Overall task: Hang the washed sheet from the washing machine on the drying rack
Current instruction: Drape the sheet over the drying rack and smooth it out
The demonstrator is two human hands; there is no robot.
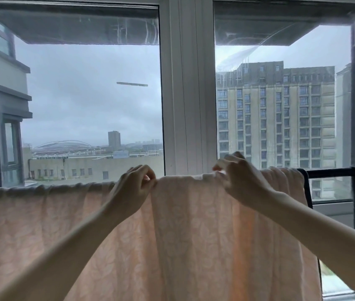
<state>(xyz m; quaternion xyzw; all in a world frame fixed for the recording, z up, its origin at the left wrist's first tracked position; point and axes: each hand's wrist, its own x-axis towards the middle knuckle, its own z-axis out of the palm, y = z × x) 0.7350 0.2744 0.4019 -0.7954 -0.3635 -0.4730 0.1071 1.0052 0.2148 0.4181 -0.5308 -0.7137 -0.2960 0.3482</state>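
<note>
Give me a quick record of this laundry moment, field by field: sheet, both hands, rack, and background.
sheet: pale peach patterned sheet, draped over a top bar, hanging down in folds
left hand: left hand pinching the sheet's top edge
right hand: right hand pinching the top edge, apart from the left
rack: black drying rack, bare bar showing at right
background: window with buildings and grey sky outside

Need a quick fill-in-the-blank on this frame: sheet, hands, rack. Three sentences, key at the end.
1. The sheet hanging over the bar is pale ____ in colour.
2. Both the left hand and the right hand pinch the sheet at its ____ edge.
3. The rack frame showing beside the sheet is ____ in colour.

Missing words: pink; top; black
</note>
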